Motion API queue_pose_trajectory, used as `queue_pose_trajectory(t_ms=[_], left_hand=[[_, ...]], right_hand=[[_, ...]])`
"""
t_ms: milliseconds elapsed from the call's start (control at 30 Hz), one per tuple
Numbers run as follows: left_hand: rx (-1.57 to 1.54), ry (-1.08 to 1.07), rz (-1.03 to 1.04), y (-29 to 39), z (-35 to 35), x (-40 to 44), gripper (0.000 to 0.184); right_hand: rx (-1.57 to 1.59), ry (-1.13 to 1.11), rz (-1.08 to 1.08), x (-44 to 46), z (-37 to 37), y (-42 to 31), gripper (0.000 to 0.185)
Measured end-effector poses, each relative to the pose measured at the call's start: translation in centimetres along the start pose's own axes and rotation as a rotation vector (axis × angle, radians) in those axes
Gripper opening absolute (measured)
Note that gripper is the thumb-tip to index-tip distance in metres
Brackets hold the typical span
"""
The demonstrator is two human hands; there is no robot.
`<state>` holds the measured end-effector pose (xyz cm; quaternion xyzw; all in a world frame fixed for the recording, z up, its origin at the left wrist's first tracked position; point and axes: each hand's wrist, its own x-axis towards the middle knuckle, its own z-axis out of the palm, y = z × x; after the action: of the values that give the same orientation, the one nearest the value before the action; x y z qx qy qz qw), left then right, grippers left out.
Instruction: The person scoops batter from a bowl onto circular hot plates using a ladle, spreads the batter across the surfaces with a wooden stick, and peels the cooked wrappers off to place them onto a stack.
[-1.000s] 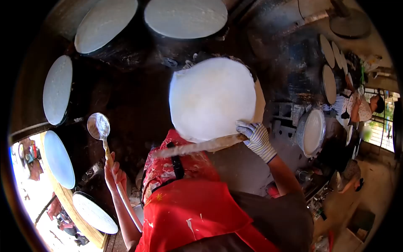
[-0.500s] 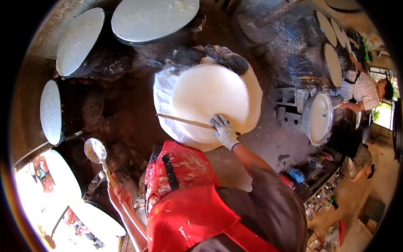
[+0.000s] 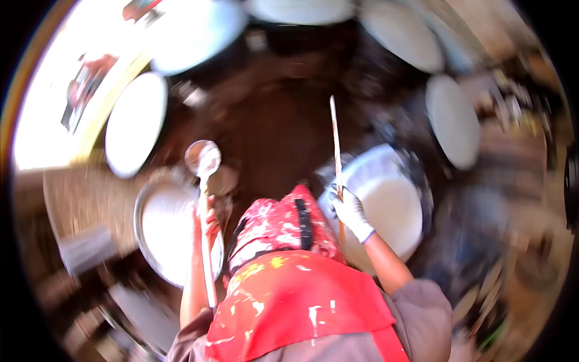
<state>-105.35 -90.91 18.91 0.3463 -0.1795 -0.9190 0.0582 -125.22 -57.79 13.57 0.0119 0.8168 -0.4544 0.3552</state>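
Note:
Bare, my left hand [image 3: 210,220] is wrapped round the long handle of a ladle [image 3: 204,158], whose round bowl points away from me. A basin of white liquid [image 3: 172,232] lies beside and partly behind that arm. My right hand [image 3: 350,210], in a striped white glove, grips a thin stick [image 3: 335,130] that points forward. Below and to the right of this hand is a round white surface [image 3: 392,211] with pale sheeting around its edge. The whole view is smeared by motion.
Several round white-topped pans form an arc ahead, among them a left one [image 3: 137,123], a front one [image 3: 301,9] and a right one [image 3: 452,120]. A wooden ledge [image 3: 111,99] runs beside the bright opening at the left.
The view has swung left, so the round white surface now lies to the right. The stick has turned from lying crosswise to pointing forward. The ladle stays in my left hand.

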Motion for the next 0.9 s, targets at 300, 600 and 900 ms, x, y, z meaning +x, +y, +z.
queue_pose_trajectory(t_ms=[300, 600, 900], left_hand=[[0.510, 0.887, 0.466, 0.8, -18.6, -6.5, 0.028], [-0.108, 0.914, 0.222, 1.0, -22.3, 1.8, 0.029], [-0.945, -0.036, 0.585, 3.2, -8.2, -8.9, 0.039]], right_hand=[[-1.026, -0.770, -0.844, -3.3, 22.1, -18.5, 0.036], [-1.156, -0.879, -0.946, -1.5, 32.9, -19.7, 0.020], [-1.038, -1.107, -0.929, -2.3, 19.5, -29.0, 0.037]])
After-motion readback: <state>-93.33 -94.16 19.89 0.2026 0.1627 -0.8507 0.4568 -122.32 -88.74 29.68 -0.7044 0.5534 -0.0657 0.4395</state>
